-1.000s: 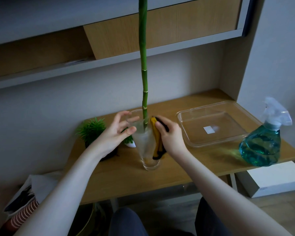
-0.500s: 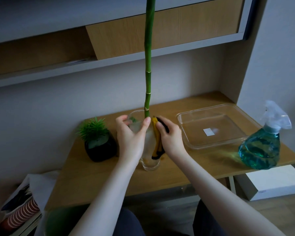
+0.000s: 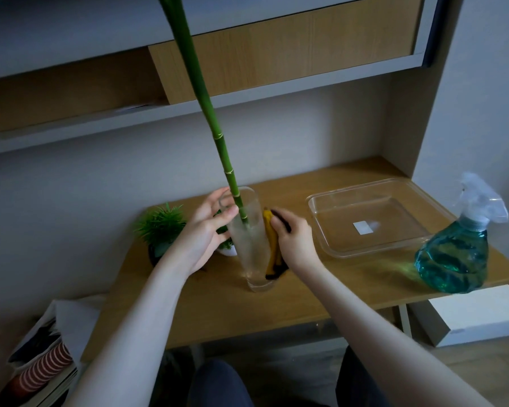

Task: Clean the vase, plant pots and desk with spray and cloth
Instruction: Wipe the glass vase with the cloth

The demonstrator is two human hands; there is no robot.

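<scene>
A tall clear glass vase (image 3: 252, 248) stands on the wooden desk (image 3: 321, 295) with a long green bamboo stalk (image 3: 215, 136) leaning left out of it. My left hand (image 3: 204, 233) grips the vase near its rim from the left. My right hand (image 3: 294, 242) presses a yellow and black cloth (image 3: 272, 248) against the vase's right side. A small dark pot with a spiky green plant (image 3: 160, 227) sits left of the vase. A white pot (image 3: 228, 250) shows partly behind my left hand. A spray bottle of blue-green liquid (image 3: 456, 245) stands at the desk's right edge.
A clear plastic tray (image 3: 329, 242) lies on the desk between the vase and the spray bottle. Shelves run along the wall above. A white box (image 3: 476, 315) sits on the floor at the right, and a bag with striped cups (image 3: 41, 359) at the left.
The bamboo stalk has tilted from upright to leaning left. My left hand went from beside the vase to gripping its rim. My right hand has kept the cloth on the vase.
</scene>
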